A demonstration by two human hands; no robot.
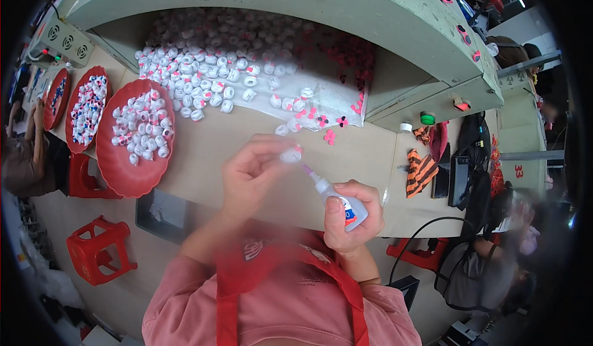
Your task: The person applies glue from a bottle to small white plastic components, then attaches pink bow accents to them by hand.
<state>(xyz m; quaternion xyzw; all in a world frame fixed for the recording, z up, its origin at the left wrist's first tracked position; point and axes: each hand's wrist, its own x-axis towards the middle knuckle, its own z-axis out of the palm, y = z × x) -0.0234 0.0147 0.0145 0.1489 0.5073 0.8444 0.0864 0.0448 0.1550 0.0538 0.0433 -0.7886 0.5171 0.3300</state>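
Over the near part of the table, my left hand (248, 172) pinches a small white rounded piece (290, 155) with a bit of pink at its top. My right hand (358, 222) is closed around a clear squeeze bottle (327, 191) with a narrow purplish tip and a blue and red label. The bottle tilts up to the left, its tip close to the white piece; whether they touch I cannot tell. Beyond my hands, many similar white pieces (213, 74) lie on a white sheet (330, 102). Small pink lobed pieces (330, 137) lie to their right, some with dark centres.
A pink scalloped tray (133, 182) with white pieces stands left, two similar trays beyond it. A pale green shelf (265, 0) arches over the far side. An orange-and-black striped cloth (422, 173) and a black bag (472, 139) lie right. A red stool (100, 250) stands lower left.
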